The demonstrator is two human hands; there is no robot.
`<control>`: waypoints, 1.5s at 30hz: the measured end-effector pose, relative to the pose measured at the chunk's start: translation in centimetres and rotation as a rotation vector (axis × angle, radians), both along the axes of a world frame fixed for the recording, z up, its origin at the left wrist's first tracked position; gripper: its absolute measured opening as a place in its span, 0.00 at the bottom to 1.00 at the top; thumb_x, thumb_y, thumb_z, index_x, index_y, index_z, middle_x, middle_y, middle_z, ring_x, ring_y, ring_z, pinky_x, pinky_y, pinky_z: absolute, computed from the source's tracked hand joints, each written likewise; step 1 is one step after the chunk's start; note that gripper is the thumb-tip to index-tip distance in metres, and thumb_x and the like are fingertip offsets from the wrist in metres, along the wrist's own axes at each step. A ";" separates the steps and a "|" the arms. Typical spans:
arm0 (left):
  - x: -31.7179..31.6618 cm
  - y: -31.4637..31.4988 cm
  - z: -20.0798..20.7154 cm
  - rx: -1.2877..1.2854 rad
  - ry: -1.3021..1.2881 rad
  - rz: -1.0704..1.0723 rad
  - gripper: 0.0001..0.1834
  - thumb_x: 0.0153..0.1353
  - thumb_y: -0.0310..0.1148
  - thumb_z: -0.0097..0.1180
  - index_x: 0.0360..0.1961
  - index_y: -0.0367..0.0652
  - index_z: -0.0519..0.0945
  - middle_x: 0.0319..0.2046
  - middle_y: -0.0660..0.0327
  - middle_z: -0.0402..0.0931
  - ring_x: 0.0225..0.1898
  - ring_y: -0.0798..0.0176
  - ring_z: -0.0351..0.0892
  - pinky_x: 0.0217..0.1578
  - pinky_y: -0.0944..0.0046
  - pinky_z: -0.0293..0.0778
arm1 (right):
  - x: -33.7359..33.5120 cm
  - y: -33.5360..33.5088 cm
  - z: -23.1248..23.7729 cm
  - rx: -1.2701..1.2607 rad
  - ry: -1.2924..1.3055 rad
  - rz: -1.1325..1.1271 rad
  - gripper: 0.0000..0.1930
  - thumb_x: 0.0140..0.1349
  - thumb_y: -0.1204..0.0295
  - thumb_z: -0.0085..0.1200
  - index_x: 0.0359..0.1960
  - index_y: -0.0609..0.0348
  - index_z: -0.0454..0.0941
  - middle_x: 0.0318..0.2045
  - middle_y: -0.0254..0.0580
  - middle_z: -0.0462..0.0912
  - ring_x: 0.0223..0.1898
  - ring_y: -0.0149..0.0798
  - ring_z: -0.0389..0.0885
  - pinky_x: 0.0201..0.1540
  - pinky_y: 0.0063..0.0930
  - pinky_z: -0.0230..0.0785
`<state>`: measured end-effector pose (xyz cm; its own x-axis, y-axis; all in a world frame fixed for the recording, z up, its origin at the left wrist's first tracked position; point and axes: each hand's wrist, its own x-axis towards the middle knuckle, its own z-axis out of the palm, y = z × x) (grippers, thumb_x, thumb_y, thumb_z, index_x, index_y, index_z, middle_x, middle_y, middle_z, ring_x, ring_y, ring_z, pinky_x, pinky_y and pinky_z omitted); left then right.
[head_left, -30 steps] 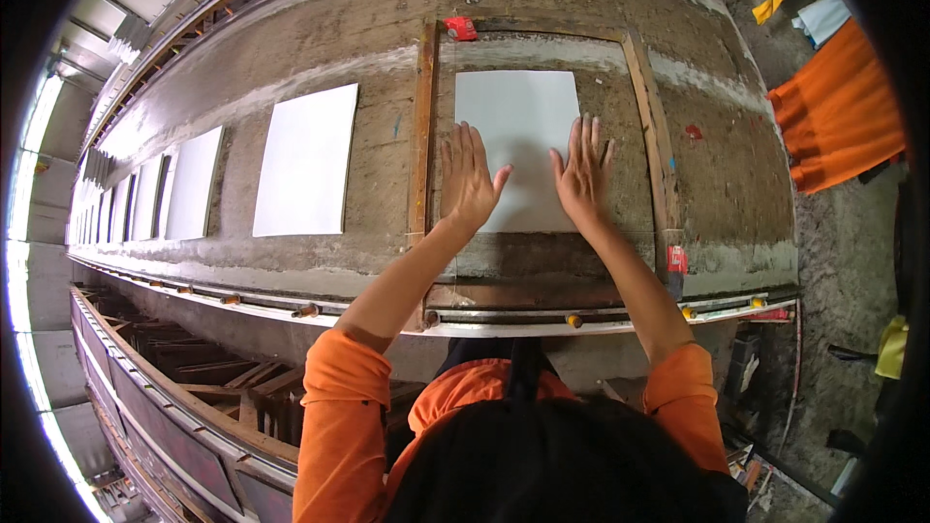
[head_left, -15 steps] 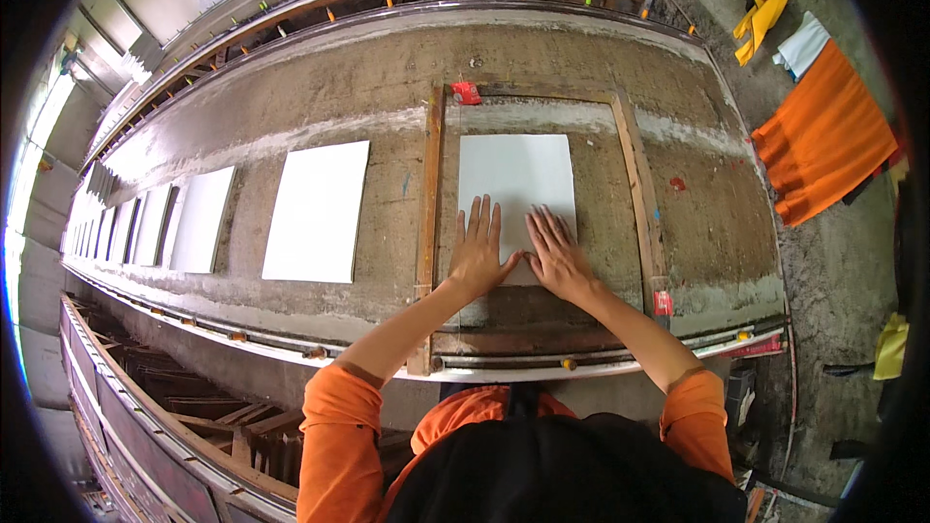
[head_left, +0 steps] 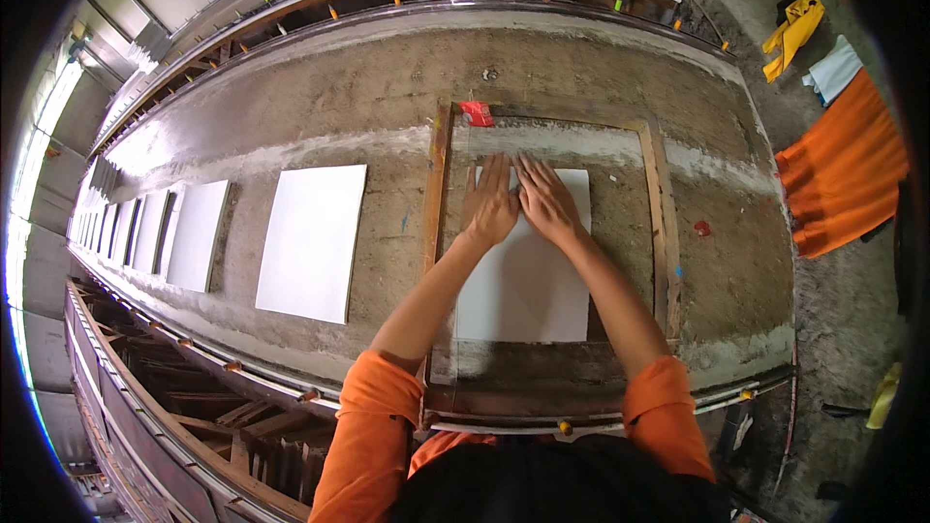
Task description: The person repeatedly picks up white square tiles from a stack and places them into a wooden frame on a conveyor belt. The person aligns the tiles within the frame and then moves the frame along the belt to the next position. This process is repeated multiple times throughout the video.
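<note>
A white rectangular sheet [head_left: 523, 291] lies flat within a wooden frame [head_left: 439, 184] on a long, stained worktable. My left hand [head_left: 490, 205] rests over the sheet's far left part, fingers stretched forward. Beside it, my right hand [head_left: 548, 201] lies over the far middle, its fingers also extended. The two hands nearly meet at the thumbs, and their fingertips reach about the sheet's far edge. Neither hand holds anything. Whether a thin clear layer lies between my palms and the sheet, I cannot tell.
To the left, another white sheet [head_left: 312, 242] heads a row of several more. Red tape [head_left: 476, 113] marks the frame's far left corner. Rails with orange stops [head_left: 748, 394] edge the table. Orange cloth [head_left: 845, 189] hangs at right; a wooden rack [head_left: 218, 407] stands lower left.
Both hands have slid away from me, from the sheet's near half to its far edge, uncovering the near part. My view has also shifted slightly.
</note>
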<state>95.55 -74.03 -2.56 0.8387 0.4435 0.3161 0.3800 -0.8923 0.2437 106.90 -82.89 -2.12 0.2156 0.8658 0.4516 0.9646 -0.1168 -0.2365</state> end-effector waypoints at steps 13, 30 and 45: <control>-5.6 -4.1 -0.6 0.001 -0.107 0.109 0.46 0.55 0.54 0.49 0.61 0.25 0.50 0.63 0.38 0.46 0.66 0.43 0.39 0.63 0.44 0.39 | -4.5 -7.4 -1.0 -0.057 0.030 -0.445 0.36 0.63 0.53 0.39 0.63 0.69 0.47 0.62 0.59 0.54 0.64 0.52 0.52 0.63 0.45 0.48; -17.7 -7.4 4.5 -0.466 -0.006 0.302 0.43 0.49 0.28 0.57 0.63 0.31 0.47 0.49 0.35 0.60 0.50 0.35 0.64 0.47 0.49 0.67 | -1.8 -25.7 5.4 -0.263 0.206 -0.716 0.46 0.54 0.75 0.55 0.66 0.54 0.32 0.50 0.64 0.68 0.41 0.55 0.75 0.38 0.42 0.72; -6.8 -14.2 10.6 -0.245 -0.338 0.290 0.38 0.43 0.29 0.56 0.58 0.35 0.59 0.40 0.34 0.67 0.41 0.35 0.70 0.44 0.48 0.68 | 11.5 -33.3 8.6 0.053 0.249 -0.596 0.44 0.54 0.82 0.52 0.67 0.47 0.37 0.45 0.58 0.72 0.41 0.52 0.75 0.44 0.44 0.70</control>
<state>88.79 -88.26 8.01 0.5386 0.7380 0.4065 0.4673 -0.6631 0.5848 118.45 -116.15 6.52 0.7562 0.5429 0.3651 0.6534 -0.5972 -0.4652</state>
